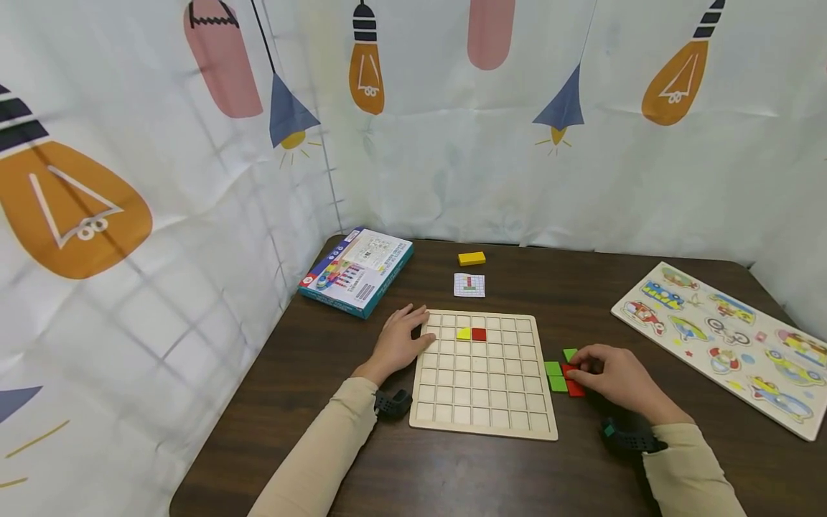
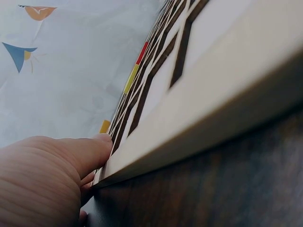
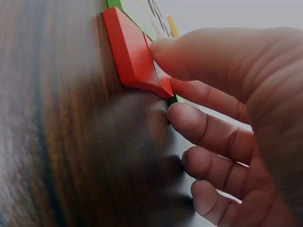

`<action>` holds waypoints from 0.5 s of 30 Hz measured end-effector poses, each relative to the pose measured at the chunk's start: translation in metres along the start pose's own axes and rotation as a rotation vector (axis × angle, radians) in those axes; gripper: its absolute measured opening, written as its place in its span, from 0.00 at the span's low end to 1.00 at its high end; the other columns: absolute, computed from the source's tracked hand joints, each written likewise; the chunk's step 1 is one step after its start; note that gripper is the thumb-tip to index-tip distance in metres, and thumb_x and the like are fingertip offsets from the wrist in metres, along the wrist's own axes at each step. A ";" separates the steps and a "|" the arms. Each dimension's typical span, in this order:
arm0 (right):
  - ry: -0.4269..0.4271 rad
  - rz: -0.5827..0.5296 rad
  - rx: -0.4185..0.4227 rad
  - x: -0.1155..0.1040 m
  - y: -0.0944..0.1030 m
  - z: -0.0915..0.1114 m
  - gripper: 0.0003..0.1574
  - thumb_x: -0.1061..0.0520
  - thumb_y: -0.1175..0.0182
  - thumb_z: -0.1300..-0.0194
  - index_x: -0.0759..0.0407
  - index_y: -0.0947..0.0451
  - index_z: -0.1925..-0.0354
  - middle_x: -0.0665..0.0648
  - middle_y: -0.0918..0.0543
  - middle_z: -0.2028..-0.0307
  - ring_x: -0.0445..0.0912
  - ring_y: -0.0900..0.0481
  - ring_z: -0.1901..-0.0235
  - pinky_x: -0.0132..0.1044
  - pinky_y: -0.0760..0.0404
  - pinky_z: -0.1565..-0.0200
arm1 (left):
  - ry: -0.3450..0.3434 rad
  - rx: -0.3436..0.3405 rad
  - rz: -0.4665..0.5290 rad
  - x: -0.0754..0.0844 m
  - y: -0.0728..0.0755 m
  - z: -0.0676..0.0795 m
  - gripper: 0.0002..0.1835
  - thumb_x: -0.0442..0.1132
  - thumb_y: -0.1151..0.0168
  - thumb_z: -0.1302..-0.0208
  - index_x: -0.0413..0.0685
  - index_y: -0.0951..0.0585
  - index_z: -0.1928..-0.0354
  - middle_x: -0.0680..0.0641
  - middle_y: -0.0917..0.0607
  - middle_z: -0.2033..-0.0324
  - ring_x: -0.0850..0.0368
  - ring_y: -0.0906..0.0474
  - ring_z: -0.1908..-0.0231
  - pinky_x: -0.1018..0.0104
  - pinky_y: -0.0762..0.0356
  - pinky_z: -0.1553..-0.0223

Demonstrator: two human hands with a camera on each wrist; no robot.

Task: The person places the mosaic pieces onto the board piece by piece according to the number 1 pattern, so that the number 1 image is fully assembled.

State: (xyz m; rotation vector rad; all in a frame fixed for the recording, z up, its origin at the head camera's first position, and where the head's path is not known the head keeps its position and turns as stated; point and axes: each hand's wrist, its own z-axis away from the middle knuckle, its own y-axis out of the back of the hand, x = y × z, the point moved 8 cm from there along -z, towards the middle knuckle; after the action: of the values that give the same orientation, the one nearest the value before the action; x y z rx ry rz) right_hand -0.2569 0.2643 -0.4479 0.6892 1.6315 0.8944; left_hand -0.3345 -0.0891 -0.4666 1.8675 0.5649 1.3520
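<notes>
A wooden grid board (image 1: 483, 429) lies flat on the table, with a yellow piece (image 1: 463, 334) and a red square tile (image 1: 479, 334) side by side in its upper cells. My left hand (image 1: 395, 348) rests at the board's upper left edge, the thumb (image 2: 97, 150) on its rim. Right of the board, my right hand (image 1: 610, 377) pinches a red tile (image 3: 163, 75) between thumb and index finger; its other fingers are loosely bent. Another red tile (image 3: 130, 49) lies against it on the near side. Several green tiles (image 1: 553, 368) lie beside these red ones.
Beyond the board are a small card with a printed pattern (image 1: 469, 285) and a yellow block (image 1: 472, 258). A flat box (image 1: 357, 271) lies at the back left. A picture puzzle board (image 1: 720, 337) covers the right side. A printed curtain (image 1: 439, 172) hangs behind the table.
</notes>
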 end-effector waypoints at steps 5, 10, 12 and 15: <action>0.013 0.004 0.001 -0.001 0.000 0.000 0.13 0.45 0.29 0.42 0.50 0.16 0.63 0.45 0.23 0.72 0.36 0.30 0.75 0.31 0.29 0.75 | 0.000 -0.007 0.006 -0.001 -0.001 0.000 0.30 0.48 0.37 0.33 0.46 0.28 0.32 0.51 0.33 0.30 0.50 0.48 0.26 0.51 0.59 0.25; 0.010 0.020 0.006 0.000 0.002 -0.001 0.11 0.49 0.28 0.42 0.50 0.16 0.62 0.45 0.22 0.72 0.37 0.29 0.74 0.31 0.29 0.74 | -0.002 -0.002 0.010 -0.002 -0.002 0.000 0.30 0.48 0.37 0.33 0.46 0.28 0.32 0.51 0.33 0.30 0.50 0.48 0.26 0.51 0.59 0.25; 0.004 0.035 0.002 0.001 0.003 -0.001 0.10 0.53 0.29 0.43 0.52 0.16 0.61 0.46 0.22 0.71 0.38 0.29 0.73 0.32 0.29 0.72 | -0.003 0.000 0.012 -0.001 -0.001 0.000 0.30 0.48 0.37 0.33 0.45 0.28 0.32 0.50 0.32 0.30 0.50 0.48 0.26 0.51 0.59 0.25; -0.004 0.055 -0.007 0.003 0.004 -0.001 0.13 0.58 0.30 0.43 0.55 0.16 0.58 0.48 0.20 0.68 0.41 0.29 0.71 0.33 0.29 0.71 | -0.002 -0.001 0.014 -0.001 -0.001 0.000 0.30 0.47 0.36 0.33 0.45 0.28 0.32 0.50 0.32 0.30 0.49 0.48 0.26 0.51 0.59 0.25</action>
State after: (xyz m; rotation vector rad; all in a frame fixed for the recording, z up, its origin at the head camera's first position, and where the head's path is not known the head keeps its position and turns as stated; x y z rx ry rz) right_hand -0.2591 0.2687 -0.4465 0.7330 1.6115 0.9372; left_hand -0.3347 -0.0891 -0.4674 1.8746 0.5513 1.3595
